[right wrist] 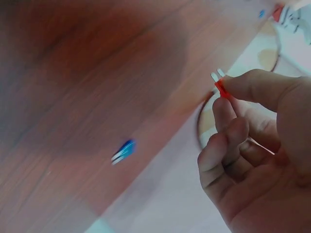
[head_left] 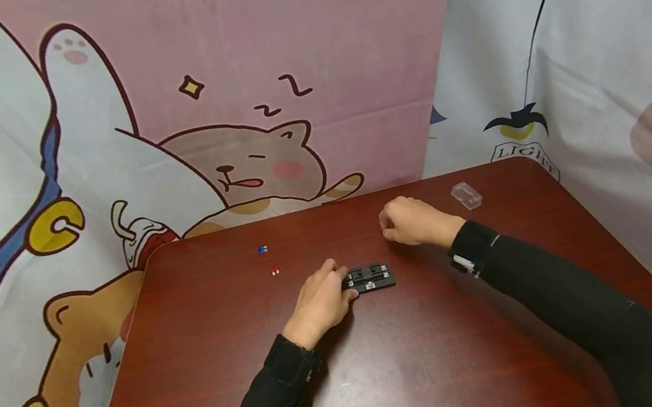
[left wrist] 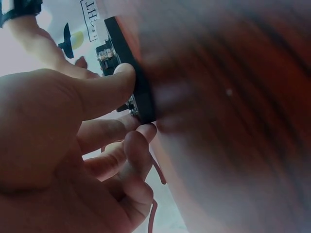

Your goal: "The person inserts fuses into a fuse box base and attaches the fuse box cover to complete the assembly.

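In the head view my left hand [head_left: 321, 300] grips the left end of a black fuse holder [head_left: 382, 281] with metal terminals. The left wrist view has the thumb on one face of this fuse holder [left wrist: 127, 60] and fingers at its lower end. To the right of it, my right hand [head_left: 413, 220] is raised over the table. Its thumb and forefinger pinch a red blade fuse [right wrist: 221, 90], prongs pointing out, in the right wrist view. A blue blade fuse [right wrist: 124, 151] lies on the table near that hand; in the head view I cannot make it out.
Left of the fuse holder, another blue blade fuse [head_left: 263, 249] and a red blade fuse [head_left: 275, 270] lie on the brown table [head_left: 358, 387]. A clear plastic box [head_left: 466, 195] sits near the back right edge. Printed cloth [head_left: 376, 42] hangs behind the table.
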Tool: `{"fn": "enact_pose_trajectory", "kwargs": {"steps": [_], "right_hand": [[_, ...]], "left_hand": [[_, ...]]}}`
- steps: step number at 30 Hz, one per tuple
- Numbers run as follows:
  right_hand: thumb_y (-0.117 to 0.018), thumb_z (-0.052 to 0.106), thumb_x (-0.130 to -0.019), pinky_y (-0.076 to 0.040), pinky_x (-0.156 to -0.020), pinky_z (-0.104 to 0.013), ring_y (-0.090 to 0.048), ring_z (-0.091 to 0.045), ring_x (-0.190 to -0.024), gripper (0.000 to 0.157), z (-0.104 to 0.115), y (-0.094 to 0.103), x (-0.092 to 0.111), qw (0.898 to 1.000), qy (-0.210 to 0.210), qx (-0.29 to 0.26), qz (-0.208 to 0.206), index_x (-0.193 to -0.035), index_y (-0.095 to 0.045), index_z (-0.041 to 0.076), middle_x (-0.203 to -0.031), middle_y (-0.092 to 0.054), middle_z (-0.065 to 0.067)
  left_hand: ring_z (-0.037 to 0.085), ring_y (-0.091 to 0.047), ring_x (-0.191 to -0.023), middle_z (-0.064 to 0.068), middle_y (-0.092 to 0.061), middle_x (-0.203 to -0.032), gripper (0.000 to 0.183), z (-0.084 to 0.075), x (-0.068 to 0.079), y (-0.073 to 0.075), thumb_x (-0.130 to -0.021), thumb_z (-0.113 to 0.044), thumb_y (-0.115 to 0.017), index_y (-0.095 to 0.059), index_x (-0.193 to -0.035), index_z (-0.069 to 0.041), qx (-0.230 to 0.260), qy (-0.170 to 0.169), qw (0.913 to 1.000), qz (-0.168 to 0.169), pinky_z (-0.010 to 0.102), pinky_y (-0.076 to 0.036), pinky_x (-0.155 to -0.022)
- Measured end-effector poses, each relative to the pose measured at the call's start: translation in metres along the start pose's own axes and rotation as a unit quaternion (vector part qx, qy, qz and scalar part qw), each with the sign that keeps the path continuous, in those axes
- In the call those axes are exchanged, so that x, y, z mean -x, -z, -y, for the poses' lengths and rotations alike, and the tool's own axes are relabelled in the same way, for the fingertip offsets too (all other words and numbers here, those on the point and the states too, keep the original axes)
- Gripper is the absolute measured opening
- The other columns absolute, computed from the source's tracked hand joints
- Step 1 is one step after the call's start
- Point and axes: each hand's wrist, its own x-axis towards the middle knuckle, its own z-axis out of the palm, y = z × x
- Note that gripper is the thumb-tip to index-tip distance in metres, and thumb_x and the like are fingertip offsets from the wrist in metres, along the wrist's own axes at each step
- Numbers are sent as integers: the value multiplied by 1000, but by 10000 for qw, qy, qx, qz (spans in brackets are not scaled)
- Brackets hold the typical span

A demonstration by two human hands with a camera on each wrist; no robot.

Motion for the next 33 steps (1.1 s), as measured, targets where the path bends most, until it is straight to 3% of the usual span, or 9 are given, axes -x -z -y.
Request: {"fn": "enact_pose_trajectory", "kwargs": {"steps": [7,12,33], "right_hand": [[-78,19,-102,-51,-71,-31,-60,-14,-78,7,33,-4,18,9978,659,5,38,-96,-80,17,-92,-68,3],[-77,20,-102,-51,-72,-31,-59,-13,-79,8,44,-9,21,9965,816,115,137,-94,-79,18,-92,-67,4],[-79,20,-103,-51,-70,-29,-58,-12,-76,7,48,-18,22,9950,968,55,241,-100,-82,16,-93,-69,3]], "left_hand": [[28,-70,-98,9,-66,-126,46,3,0,0,-103,-32,-82,-73,-139,-6,-38,-48,10000,-70,47,-61,-89],[28,-71,-99,9,-66,-127,46,3,-1,-1,-103,-32,-82,-73,-140,-6,-31,-16,10000,-69,47,-61,-90],[25,-68,-92,8,-65,-123,42,3,-1,-2,-103,-32,-81,-74,-135,-6,-47,-78,9999,-131,46,-61,-85]]}}
